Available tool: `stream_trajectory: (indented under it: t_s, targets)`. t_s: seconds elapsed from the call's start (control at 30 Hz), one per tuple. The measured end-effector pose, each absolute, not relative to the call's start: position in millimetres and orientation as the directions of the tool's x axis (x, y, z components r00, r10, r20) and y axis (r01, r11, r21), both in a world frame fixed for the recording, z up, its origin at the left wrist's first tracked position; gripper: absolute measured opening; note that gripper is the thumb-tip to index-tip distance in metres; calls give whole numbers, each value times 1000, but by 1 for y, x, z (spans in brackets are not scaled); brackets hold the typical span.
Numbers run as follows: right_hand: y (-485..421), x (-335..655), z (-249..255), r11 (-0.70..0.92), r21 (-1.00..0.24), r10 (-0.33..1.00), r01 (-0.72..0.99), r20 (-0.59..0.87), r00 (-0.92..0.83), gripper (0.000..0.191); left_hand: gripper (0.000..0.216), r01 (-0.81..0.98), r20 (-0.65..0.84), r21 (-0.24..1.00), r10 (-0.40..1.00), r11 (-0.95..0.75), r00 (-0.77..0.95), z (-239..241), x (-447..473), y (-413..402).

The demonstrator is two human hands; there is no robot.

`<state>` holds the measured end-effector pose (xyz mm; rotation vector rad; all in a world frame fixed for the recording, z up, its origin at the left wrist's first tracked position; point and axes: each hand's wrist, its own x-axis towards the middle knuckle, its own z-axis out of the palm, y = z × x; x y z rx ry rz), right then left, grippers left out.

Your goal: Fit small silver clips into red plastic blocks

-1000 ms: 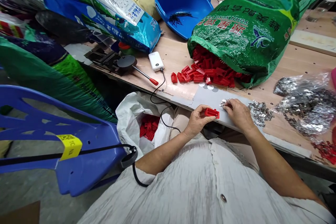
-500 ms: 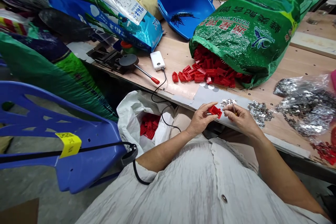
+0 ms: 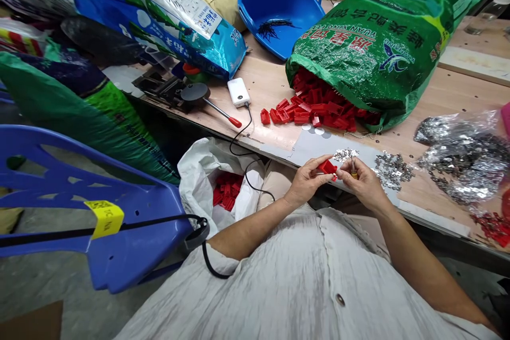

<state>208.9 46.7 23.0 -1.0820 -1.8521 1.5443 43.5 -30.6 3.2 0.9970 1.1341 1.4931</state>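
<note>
My left hand (image 3: pixel 305 183) pinches a small red plastic housing (image 3: pixel 327 167) between thumb and fingers, just over the table's front edge. Close beside it, my right hand (image 3: pixel 364 183) is closed around a thin tool with a yellow handle (image 3: pixel 354 173) and a metal shaft; its exact kind is too small to tell. The right fingertips meet the near side of the red piece. Behind the hands lies a small heap of shiny metal pieces (image 3: pixel 346 155), and a larger heap of metal pieces (image 3: pixel 394 171) sits to the right.
Red housings (image 3: pixel 298 111) spill from a green sack (image 3: pixel 370 48). A white sack (image 3: pixel 195 170) with red pieces stands below the table edge. A power bank (image 3: pixel 238 92), a lever press (image 3: pixel 195 93), a blue basin (image 3: pixel 247 5) and a bag of metal parts (image 3: pixel 466 159) are around.
My right hand has turned, bringing the yellow-handled tool more upright into sight, and its fingertips have come against the red housing. The housing has tilted slightly in my left hand.
</note>
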Motion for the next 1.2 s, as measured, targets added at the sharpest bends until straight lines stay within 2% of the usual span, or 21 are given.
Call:
stream_trajectory:
  t_s: [0.13,0.23,0.57,0.73,0.83,0.97,1.1,1.2]
  targets:
    - [45,210,24,20,-972,812,235,-122,-571,30,63,-449,-110,893,985,40,-131,7,46,-29]
    - [43,211,26,27,-974,809,225,-111,-578,29,65,-535,-170,841,977,77,-127,9,46,-29]
    - [40,215,31,54,-975,796,218,-90,-599,24,66,-554,-209,825,970,110,-120,3,46,-29]
    - [41,220,30,134,-941,819,312,-72,-570,28,65,-538,-186,836,978,106,-97,3,46,-29]
    - [42,223,24,251,-883,822,398,-23,-569,35,57,-417,-117,907,986,57,-118,0,43,-27]
    - [44,226,13,425,-761,819,490,93,-567,39,43,-74,30,996,989,-40,-143,-2,33,-21]
    - [44,228,9,445,-721,813,531,77,-577,32,39,293,152,948,986,-128,-62,1,22,-14]
    - [44,228,9,431,-694,820,577,34,-571,25,40,406,171,898,985,-168,27,1,18,-7]
